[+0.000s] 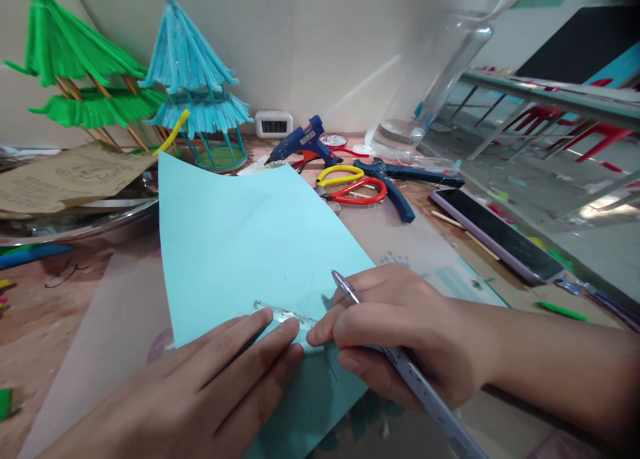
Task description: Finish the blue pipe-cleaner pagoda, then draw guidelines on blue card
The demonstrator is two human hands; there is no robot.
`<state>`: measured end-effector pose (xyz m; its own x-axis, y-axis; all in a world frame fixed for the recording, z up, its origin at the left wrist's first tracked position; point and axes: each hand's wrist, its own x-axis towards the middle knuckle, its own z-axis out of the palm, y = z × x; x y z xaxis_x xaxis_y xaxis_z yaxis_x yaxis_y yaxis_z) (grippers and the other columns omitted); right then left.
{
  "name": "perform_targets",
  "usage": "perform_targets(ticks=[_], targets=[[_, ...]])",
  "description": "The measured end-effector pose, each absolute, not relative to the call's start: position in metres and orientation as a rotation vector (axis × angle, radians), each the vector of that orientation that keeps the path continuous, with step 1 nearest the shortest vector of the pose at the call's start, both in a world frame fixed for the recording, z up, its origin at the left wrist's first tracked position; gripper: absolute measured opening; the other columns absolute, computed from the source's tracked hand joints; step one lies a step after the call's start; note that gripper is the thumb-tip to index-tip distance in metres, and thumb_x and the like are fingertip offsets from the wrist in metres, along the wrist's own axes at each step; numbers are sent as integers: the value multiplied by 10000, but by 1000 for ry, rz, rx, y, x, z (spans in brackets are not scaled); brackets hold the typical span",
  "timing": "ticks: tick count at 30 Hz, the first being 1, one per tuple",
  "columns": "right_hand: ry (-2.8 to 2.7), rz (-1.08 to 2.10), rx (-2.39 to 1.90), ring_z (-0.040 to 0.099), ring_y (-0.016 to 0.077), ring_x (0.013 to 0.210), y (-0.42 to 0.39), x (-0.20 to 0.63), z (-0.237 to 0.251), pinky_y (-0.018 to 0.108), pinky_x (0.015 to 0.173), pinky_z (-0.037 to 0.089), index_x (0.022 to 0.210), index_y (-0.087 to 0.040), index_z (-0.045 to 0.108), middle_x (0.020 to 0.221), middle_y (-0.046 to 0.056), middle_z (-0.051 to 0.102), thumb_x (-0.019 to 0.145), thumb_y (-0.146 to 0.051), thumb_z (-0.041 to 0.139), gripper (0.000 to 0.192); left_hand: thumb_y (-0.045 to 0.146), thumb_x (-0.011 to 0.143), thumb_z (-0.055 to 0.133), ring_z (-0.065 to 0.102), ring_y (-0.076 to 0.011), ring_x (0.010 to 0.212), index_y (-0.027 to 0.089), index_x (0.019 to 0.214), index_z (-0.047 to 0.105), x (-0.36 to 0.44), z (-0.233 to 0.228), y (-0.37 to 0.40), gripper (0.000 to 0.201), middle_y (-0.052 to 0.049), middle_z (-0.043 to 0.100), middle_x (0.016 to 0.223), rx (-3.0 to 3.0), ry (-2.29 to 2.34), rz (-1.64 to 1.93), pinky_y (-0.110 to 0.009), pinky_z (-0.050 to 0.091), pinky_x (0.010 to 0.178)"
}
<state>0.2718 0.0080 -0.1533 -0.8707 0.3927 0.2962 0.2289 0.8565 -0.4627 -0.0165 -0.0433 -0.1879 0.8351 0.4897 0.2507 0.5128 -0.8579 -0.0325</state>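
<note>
A sheet of light blue paper [225, 232] lies in front of me, with thin pencil-like lines crossing on its lower part. Across those lines rests a short clear ruler [283, 314]. My left hand [220, 379] lies flat with its fingers stretched out, the fingertips pressing on the ruler and the paper. In my right hand [400, 319] a pen [420, 385] is held between the fingers, its pointed end tilted up and away from the paper. The right fingertips touch the ruler's right end, which they partly hide.
Green [90, 65] and blue [190, 65] pipe-cleaner towers stand at the back left, near a metal bowl [115, 215] with cardboard. Behind the paper lie a glue gun [305, 139], scissors [360, 189] and blue pliers [395, 179]. A phone [495, 232] is at right, a clear jug [415, 92] behind.
</note>
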Motion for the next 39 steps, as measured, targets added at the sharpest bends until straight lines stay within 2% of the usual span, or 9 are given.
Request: perform_targets(ticks=[3, 6, 22, 29, 35, 39], targets=[[-2634, 599, -457, 652, 155, 711, 8, 272, -153, 262, 698, 485, 917, -207, 541, 739, 51, 674, 963, -225, 468, 89, 142, 935, 427, 509, -151, 1350, 286, 1530, 344, -16, -188, -44, 618, 60, 461, 1539, -2901, -814, -368, -210, 347, 1164], [-2618, 602, -449, 653, 153, 711, 8, 271, -153, 258, 693, 485, 907, -203, 540, 728, 50, 671, 962, -215, 466, 93, 158, 948, 426, 508, -150, 1351, 286, 1521, 363, -15, -186, -43, 591, 53, 472, 1533, -2952, -778, -365, -187, 382, 1135], [-2642, 604, -472, 644, 152, 719, 8, 272, -153, 262, 700, 496, 890, -206, 553, 741, 54, 667, 971, -237, 454, 132, 162, 950, 436, 491, -163, 1367, 328, 1521, 345, -18, -185, -40, 602, 60, 446, 1548, -2967, -778, -315, -246, 437, 1113], [-2597, 620, -448, 637, 149, 696, 8, 272, -153, 260, 689, 484, 921, -197, 560, 726, 45, 669, 967, -223, 465, 108, 168, 955, 429, 519, -157, 1340, 329, 1517, 349, -17, -185, -41, 590, 67, 450, 1544, -2966, -786, -314, -229, 459, 1092], [-2632, 608, -459, 648, 148, 719, 8, 272, -152, 257, 708, 489, 908, -198, 553, 747, 52, 671, 969, -218, 465, 109, 165, 954, 429, 512, -165, 1348, 290, 1517, 362, -18, -184, -40, 581, 45, 469, 1534, -2988, -757, -354, -226, 431, 1108], [-2651, 601, -472, 654, 148, 722, 8, 272, -152, 252, 703, 489, 891, -208, 552, 759, 55, 678, 971, -226, 465, 118, 135, 936, 422, 505, -183, 1355, 246, 1525, 351, -16, -182, -41, 603, 3, 482, 1526, -3021, -748, -364, -271, 440, 1102]])
